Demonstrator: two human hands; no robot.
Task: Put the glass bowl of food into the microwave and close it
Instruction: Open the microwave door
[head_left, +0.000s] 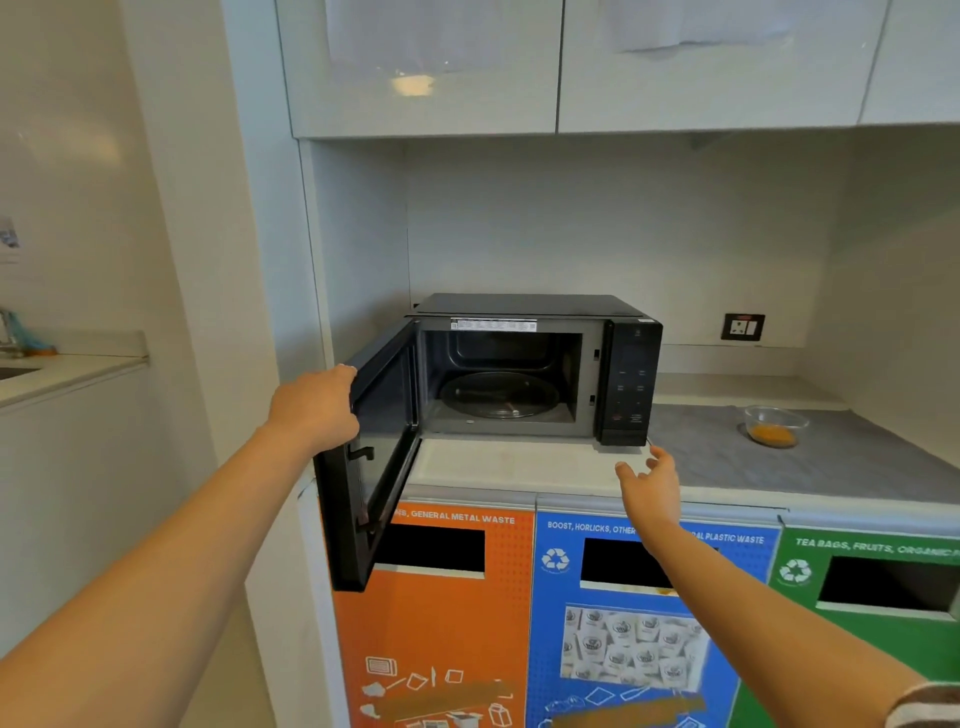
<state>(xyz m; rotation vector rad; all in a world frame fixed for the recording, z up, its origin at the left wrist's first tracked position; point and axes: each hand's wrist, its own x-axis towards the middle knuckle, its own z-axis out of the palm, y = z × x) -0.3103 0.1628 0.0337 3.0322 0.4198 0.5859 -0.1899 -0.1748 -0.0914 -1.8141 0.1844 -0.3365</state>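
A black microwave (631, 374) stands on the counter with its door (382, 457) swung wide to the left. Inside it a bare glass turntable (498, 397) shows. My left hand (317, 405) grips the door's outer top edge. The glass bowl (775, 425), holding orange-yellow food, rests on a grey mat to the right of the microwave. My right hand (652, 480) hovers open over the counter's front edge, below the control panel and well left of the bowl.
The counter (519, 465) tops three waste bins: orange (431, 613), blue (639, 613), green (872, 587). The grey mat (831, 462) covers its right part. A wall socket (743, 327) sits behind, cabinets (426, 67) hang overhead, and a sink counter (67, 369) lies far left.
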